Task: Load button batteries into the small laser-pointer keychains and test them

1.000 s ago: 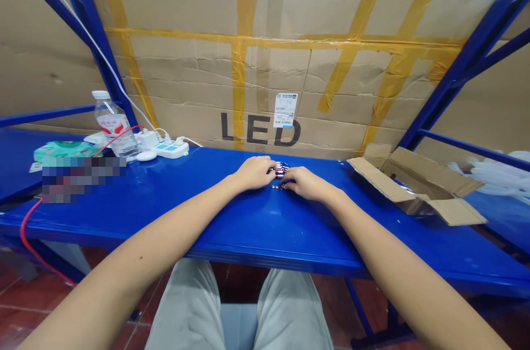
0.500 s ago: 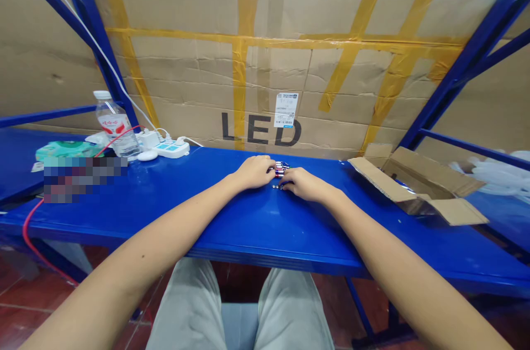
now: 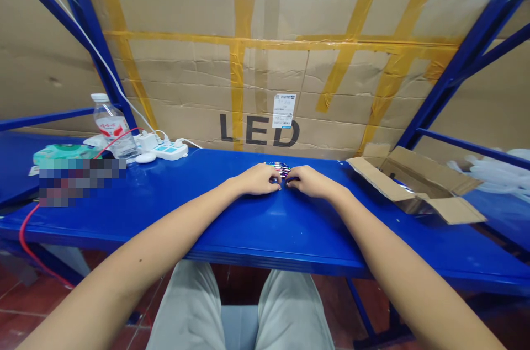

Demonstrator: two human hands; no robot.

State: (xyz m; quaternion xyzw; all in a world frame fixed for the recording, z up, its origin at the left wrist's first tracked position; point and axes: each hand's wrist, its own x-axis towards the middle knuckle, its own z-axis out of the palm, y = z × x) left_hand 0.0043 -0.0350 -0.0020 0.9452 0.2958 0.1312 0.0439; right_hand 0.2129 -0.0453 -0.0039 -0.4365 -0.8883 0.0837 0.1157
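A row of small, shiny cylinders (image 3: 279, 168), like batteries in green, red, silver and dark blue, lies on the blue table (image 3: 265, 223) between my hands. My left hand (image 3: 260, 179) is curled around their left side, thumb and fingers bent inward. From the right, my right hand (image 3: 307, 181) closes its bent fingers at the other ends. Something dark blue shows inside each curl of fingers. The hands are a short gap apart, and the fingers partly hide the row, so the exact grip is hard to see.
An open cardboard box (image 3: 414, 184) with something shiny inside stands on the right. To the left are a water bottle (image 3: 114, 126), a white power strip (image 3: 170, 150) and a green pack (image 3: 62, 154). A large cardboard sheet (image 3: 186, 79) walls off the back.
Both hands have come to the near side of the row, and the left is slightly lower. The small silver round pieces that showed in front of the row are no longer visible.
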